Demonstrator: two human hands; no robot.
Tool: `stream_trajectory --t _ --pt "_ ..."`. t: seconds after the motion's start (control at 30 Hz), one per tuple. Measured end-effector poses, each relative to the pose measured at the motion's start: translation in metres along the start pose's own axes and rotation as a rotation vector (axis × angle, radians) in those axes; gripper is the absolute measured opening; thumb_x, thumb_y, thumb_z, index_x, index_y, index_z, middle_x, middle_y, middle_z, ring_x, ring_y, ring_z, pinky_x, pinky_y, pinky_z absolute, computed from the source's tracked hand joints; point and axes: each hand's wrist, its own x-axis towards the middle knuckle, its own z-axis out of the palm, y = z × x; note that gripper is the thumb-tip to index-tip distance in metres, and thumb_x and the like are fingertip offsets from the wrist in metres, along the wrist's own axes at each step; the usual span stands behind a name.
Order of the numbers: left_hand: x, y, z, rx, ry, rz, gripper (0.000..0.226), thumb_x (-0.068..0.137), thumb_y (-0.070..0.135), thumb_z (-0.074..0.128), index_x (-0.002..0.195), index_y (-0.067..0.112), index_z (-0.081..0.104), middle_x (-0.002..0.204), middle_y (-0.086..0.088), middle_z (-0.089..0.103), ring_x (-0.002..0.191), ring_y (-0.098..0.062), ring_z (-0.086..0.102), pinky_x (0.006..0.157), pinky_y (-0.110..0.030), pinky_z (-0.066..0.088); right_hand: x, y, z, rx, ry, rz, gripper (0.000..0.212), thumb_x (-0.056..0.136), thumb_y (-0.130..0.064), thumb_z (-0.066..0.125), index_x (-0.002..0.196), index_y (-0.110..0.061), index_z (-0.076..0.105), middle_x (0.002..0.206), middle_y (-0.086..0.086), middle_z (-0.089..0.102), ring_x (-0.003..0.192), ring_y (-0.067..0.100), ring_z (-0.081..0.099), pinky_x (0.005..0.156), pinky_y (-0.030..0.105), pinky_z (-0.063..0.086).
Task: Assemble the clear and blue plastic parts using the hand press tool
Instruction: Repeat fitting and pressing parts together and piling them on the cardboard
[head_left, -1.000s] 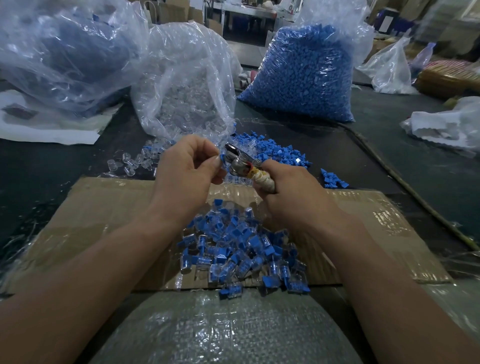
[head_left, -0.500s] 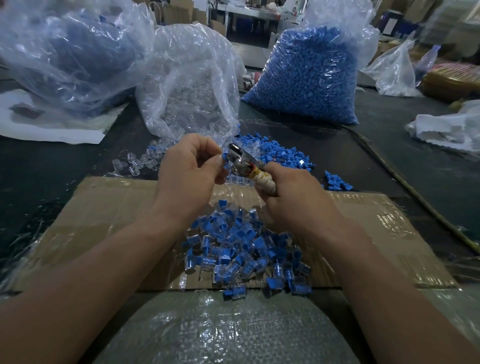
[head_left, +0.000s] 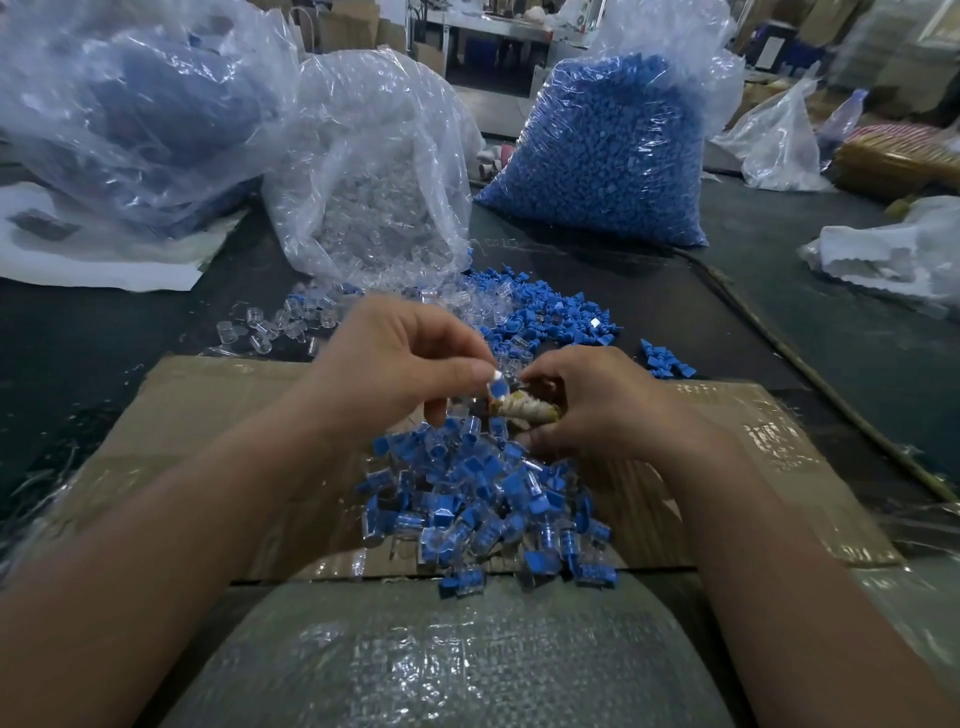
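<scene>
- Head view: three large clear plastic bags stand toward the far edge of the dark desk. There is a crumpled bag with bluish contents at the far left, a bag of clear plastic parts in the middle, and a bag of blue plastic parts to its right.
- Loose blue parts and loose clear parts lie spilled in front of the bags, just past the far edge of the flat brown cardboard sheet.
- A heap of joined blue-and-clear pieces covers the cardboard's middle down to its near edge (far too many to count).
- The left hand pinches one small blue-and-clear piece between thumb and forefinger, above the heap's far end.
- The right hand is curled round the tape-wrapped handle of the single hand press tool, just beside the pinched piece; the tool's head cannot be made out.
- A sheet of bubble wrap lies at the desk's near edge.
</scene>
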Motion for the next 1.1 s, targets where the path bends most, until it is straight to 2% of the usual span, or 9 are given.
stream_trajectory --t 0.13,0.2,0.33,0.43,0.5,0.6,0.73,0.93,1.1 --pt "0.001 -0.003 0.001 0.056 -0.167 -0.059 0.014 0.057 0.027 0.068 0.065 0.016 0.073 0.056 -0.001 0.066 0.041 -0.006 0.048 0.039 -0.015 0.04 0.002 0.006 -0.001 -0.057 -0.05 -0.015 0.058 0.062 -0.042 0.079 0.114 -0.029 0.057 0.084 -0.021 0.044 0.077 -0.003 0.042 0.061 0.018 0.031" --pt "0.0 -0.004 0.001 0.06 -0.187 -0.069 0.018 0.058 0.033 0.068 0.066 0.017 0.073 0.055 0.0 0.065 0.04 -0.004 0.045 0.038 -0.014 0.037 0.001 0.011 -0.004 0.017 -0.064 0.004 0.056 0.065 -0.046 0.076 0.116 -0.031 0.057 0.086 -0.023 0.047 0.08 -0.004 0.044 0.063 0.018 0.032" --pt "0.007 -0.01 -0.01 0.084 0.137 -0.082 0.004 0.071 0.016 0.068 0.069 0.019 0.07 0.061 -0.004 0.064 0.037 0.002 0.044 0.04 -0.009 0.038 0.002 0.017 -0.006 0.089 -0.009 0.012 0.031 0.081 -0.045 0.063 0.109 -0.032 0.062 0.09 -0.022 0.055 0.081 -0.006 0.047 0.065 0.021 0.035" --pt "0.015 -0.02 -0.03 0.365 0.411 -0.067 0.02 0.079 0.0 0.065 0.088 0.017 0.069 0.073 0.005 0.064 0.053 0.004 0.055 0.054 -0.01 0.042 0.006 0.014 -0.005 0.072 0.086 -0.01 0.02 0.088 -0.037 0.057 0.102 -0.026 0.064 0.078 -0.023 0.05 0.075 -0.006 0.045 0.062 0.017 0.035" --pt "0.017 -0.025 -0.038 0.482 0.471 -0.096 0.023 0.08 0.0 0.064 0.094 0.017 0.07 0.076 0.007 0.064 0.064 -0.001 0.057 0.062 -0.016 0.041 0.009 0.015 -0.005 0.067 0.231 -0.009 0.018 0.088 -0.035 0.057 0.096 -0.023 0.067 0.072 -0.024 0.048 0.07 -0.006 0.046 0.059 0.014 0.033" --pt "0.017 -0.031 -0.038 0.641 0.448 -0.147 0.023 0.079 0.008 0.067 0.1 0.016 0.07 0.085 0.001 0.067 0.077 -0.012 0.06 0.078 -0.025 0.043 0.01 0.018 -0.005 0.056 0.437 0.041 0.017 0.088 -0.032 0.058 0.089 -0.02 0.07 0.063 -0.022 0.05 0.064 -0.002 0.051 0.056 0.017 0.038" --pt "0.018 -0.034 -0.036 0.805 0.29 -0.222 0.023 0.079 0.017 0.07 0.102 0.018 0.07 0.089 0.0 0.065 0.084 -0.015 0.057 0.083 -0.027 0.042 0.013 0.023 -0.005 0.082 0.548 0.121 0.018 0.088 -0.032 0.059 0.084 -0.019 0.07 0.062 -0.011 0.059 0.062 0.005 0.057 0.062 0.027 0.047" --pt "0.019 -0.037 -0.034 0.865 0.305 -0.184 0.009 0.081 0.015 0.068 0.089 0.018 0.072 0.083 0.002 0.064 0.079 -0.012 0.054 0.081 -0.029 0.043 0.021 0.033 -0.003 0.064 0.532 0.203 0.019 0.09 -0.033 0.056 0.08 -0.021 0.067 0.062 -0.012 0.055 0.062 0.005 0.054 0.059 0.026 0.041" --pt "0.018 -0.033 -0.027 0.79 0.39 -0.075 0.008 0.088 0.013 0.059 0.083 0.019 0.061 0.077 0.009 0.057 0.072 -0.008 0.051 0.07 -0.02 0.037 0.029 0.039 0.0 0.04 0.494 0.23 0.015 0.09 -0.029 0.056 0.093 -0.02 0.067 0.086 -0.005 0.064 0.077 0.01 0.055 0.069 0.031 0.045"
